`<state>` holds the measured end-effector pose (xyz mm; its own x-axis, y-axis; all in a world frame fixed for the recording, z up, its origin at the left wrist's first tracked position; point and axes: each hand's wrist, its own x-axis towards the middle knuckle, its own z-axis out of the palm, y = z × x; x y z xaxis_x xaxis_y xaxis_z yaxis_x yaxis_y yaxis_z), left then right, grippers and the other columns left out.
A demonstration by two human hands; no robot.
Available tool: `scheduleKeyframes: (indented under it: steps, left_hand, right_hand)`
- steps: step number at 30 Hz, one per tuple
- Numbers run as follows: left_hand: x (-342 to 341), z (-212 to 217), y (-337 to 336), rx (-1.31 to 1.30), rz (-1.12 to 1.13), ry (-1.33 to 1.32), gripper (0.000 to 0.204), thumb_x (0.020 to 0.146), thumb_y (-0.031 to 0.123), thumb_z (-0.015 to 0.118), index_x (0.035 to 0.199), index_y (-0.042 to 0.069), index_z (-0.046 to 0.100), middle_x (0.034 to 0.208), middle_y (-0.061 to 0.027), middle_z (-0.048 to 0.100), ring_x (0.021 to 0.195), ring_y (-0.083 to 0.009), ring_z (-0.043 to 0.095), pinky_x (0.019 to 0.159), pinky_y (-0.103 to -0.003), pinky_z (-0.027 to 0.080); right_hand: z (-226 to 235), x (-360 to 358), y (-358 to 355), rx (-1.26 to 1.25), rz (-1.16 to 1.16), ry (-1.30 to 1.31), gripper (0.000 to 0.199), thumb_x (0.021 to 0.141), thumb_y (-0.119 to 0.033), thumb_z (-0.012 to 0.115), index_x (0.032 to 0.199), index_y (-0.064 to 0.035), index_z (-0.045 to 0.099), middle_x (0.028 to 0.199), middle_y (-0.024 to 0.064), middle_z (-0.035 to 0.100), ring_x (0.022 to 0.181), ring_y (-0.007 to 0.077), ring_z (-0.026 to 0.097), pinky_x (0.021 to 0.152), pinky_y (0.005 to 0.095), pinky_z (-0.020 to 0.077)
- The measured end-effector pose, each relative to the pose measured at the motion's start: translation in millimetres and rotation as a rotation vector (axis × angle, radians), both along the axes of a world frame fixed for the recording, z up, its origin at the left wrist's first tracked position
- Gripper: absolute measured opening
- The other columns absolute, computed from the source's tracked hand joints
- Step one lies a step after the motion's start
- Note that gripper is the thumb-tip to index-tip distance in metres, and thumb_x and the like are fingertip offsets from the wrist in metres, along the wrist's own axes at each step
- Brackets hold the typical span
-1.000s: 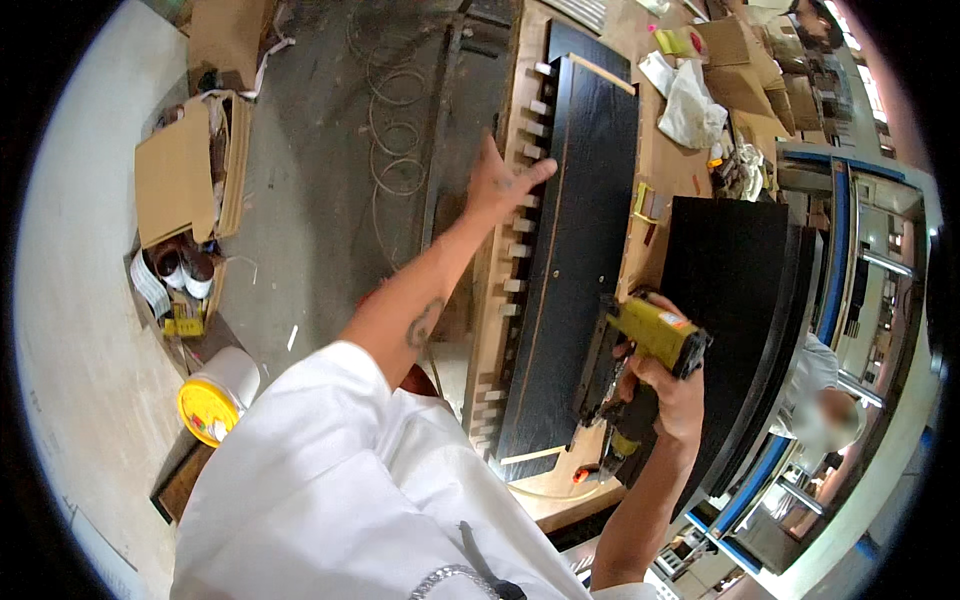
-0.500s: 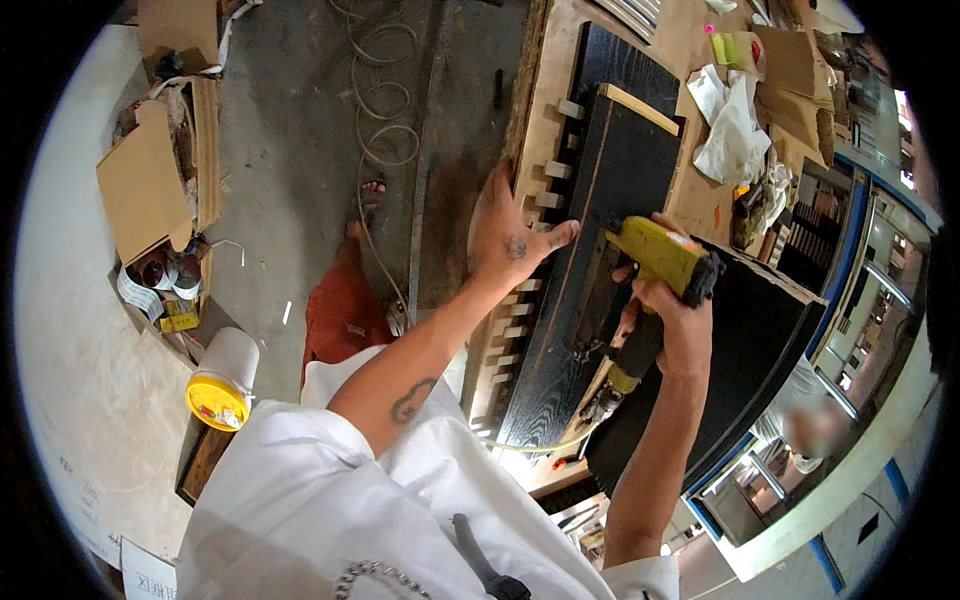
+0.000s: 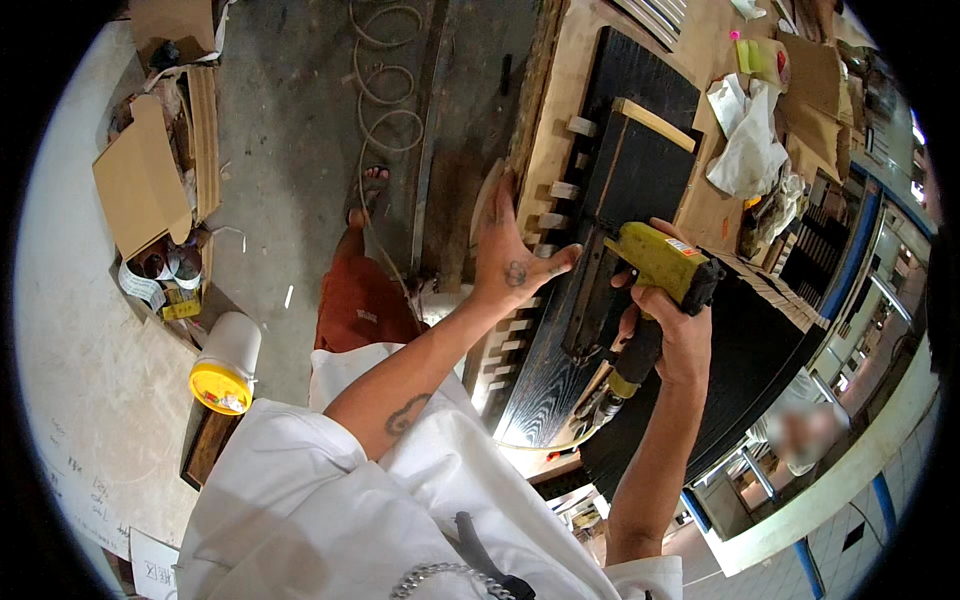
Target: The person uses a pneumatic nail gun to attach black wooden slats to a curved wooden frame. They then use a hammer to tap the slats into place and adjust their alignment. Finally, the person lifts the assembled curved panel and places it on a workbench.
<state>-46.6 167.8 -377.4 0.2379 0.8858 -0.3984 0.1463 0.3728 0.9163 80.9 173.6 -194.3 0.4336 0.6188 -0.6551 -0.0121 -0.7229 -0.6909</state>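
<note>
My right hand point(image 3: 672, 325) is wrapped around the handle of a yellow-and-black nail gun point(image 3: 655, 258). The gun's nose is over a long black board point(image 3: 648, 165) with visible wood grain, with a pale strip point(image 3: 655, 124) across its far part. To the left of the gun, my left hand point(image 3: 512, 262) is spread. Its thumb reaches over toward the black board and its fingers lie along the work's left side, by a row of pale wooden blocks point(image 3: 550, 220). A metal air fitting point(image 3: 598, 408) hangs from the gun's lower end, with a hose point(image 3: 540, 449) running off it.
A large black panel point(image 3: 735, 345) lies right of the gun. Crumpled white paper point(image 3: 745, 140) and cardboard point(image 3: 812, 95) lie at the bench's far right. On the floor are a coiled hose point(image 3: 385, 85), a white bucket with yellow rim point(image 3: 225, 365) and a cardboard box point(image 3: 140, 180). Another person point(image 3: 805, 430) is at right.
The view has shifted a little, so the board and bench sit slightly further right. Both hands hold nearly the same place, and the nail gun remains over the board.
</note>
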Motion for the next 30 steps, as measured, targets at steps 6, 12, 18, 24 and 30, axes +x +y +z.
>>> scheduleKeyframes:
  steps: [6, 12, 18, 24, 30]
  left_hand:
    - [0.5, -3.2, -1.9, 0.042, -0.007, 0.011, 0.125, 0.064, 0.053, 0.089, 0.150, -0.005, 0.020, 0.144, -0.0294, 0.036, 0.134, -0.0419, 0.040, 0.112, -0.051, 0.036]
    - [-0.9, 0.9, 3.2, 0.024, 0.002, -0.017, 0.130, 0.063, 0.059, 0.088, 0.149, -0.009, 0.018, 0.142, -0.0334, 0.039, 0.130, -0.0462, 0.046, 0.110, -0.051, 0.041]
    - [-1.9, 0.6, 3.7, 0.029, 0.000, -0.017, 0.127, 0.062, 0.057, 0.089, 0.149, -0.006, 0.022, 0.142, -0.0310, 0.041, 0.132, -0.0431, 0.045, 0.111, -0.050, 0.039]
    - [0.6, -1.9, 1.2, 0.015, 0.012, -0.030, 0.124, 0.062, 0.056, 0.089, 0.150, -0.003, 0.024, 0.142, -0.0279, 0.040, 0.133, -0.0407, 0.043, 0.112, -0.050, 0.038]
    - [-1.8, 4.4, 4.4, -0.014, 0.018, -0.076, 0.129, 0.062, 0.063, 0.087, 0.148, -0.007, 0.022, 0.140, -0.0329, 0.042, 0.131, -0.0436, 0.046, 0.111, -0.049, 0.040]
  right_hand:
    - [1.0, -3.2, 1.7, 0.022, 0.001, -0.012, 0.068, 0.072, 0.004, 0.064, 0.139, 0.0019, 0.050, 0.100, 0.0174, 0.069, 0.077, 0.0179, 0.069, 0.049, 0.0262, 0.0580]
    - [1.4, -1.4, 2.6, 0.003, 0.025, -0.019, 0.067, 0.072, 0.004, 0.064, 0.137, 0.0012, 0.052, 0.093, 0.0165, 0.070, 0.066, 0.0160, 0.067, 0.048, 0.0259, 0.0560]
    - [1.0, -4.7, 5.3, 0.002, 0.000, -0.051, 0.066, 0.071, 0.003, 0.066, 0.136, -0.0001, 0.054, 0.090, 0.0165, 0.070, 0.056, 0.0140, 0.064, 0.046, 0.0250, 0.0547]
    - [0.5, 0.2, 4.0, -0.020, 0.038, -0.071, 0.066, 0.071, 0.002, 0.067, 0.136, 0.0000, 0.055, 0.090, 0.0171, 0.070, 0.054, 0.0137, 0.064, 0.045, 0.0242, 0.0546]
    - [1.4, 0.8, 4.1, -0.025, 0.030, -0.050, 0.067, 0.071, 0.002, 0.066, 0.137, 0.0002, 0.054, 0.090, 0.0169, 0.070, 0.055, 0.0141, 0.064, 0.045, 0.0241, 0.0545]
